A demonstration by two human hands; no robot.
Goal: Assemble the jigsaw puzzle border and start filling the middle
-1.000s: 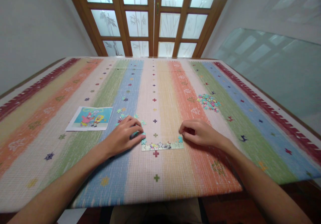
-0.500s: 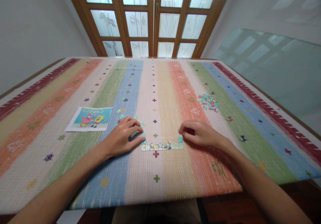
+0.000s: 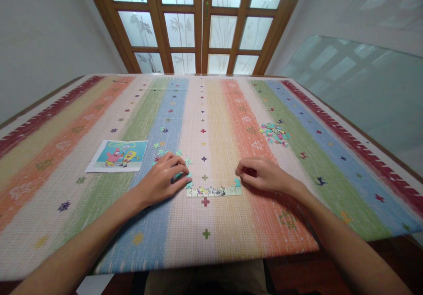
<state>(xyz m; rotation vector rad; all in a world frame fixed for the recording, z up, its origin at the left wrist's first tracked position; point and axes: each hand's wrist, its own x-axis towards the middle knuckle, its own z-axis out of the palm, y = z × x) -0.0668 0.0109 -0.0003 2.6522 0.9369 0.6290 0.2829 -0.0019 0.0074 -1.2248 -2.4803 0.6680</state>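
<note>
A strip of joined jigsaw pieces (image 3: 214,192) lies flat on the tablecloth, with teal pieces rising at both ends. My left hand (image 3: 167,173) rests at the strip's left end, fingers curved, with thumb and index fingertip closed about a teal puzzle piece (image 3: 189,184) there. At the right end, my right hand (image 3: 261,173) is curled, its fingertips pinched at the edge of another teal puzzle piece (image 3: 237,182). Loose jigsaw pieces (image 3: 160,154) lie just beyond my left hand, partly hidden by it.
A heap of mixed jigsaw pieces (image 3: 275,134) lies beyond my right hand. To the left is a printed cartoon picture (image 3: 120,156). The striped tablecloth (image 3: 228,229) covers the table, whose near edge is close to my body. Wooden glazed doors (image 3: 202,26) stand behind.
Both hands stay almost where they were, at the two ends of the strip. The view has shifted very slightly; no piece has visibly moved.
</note>
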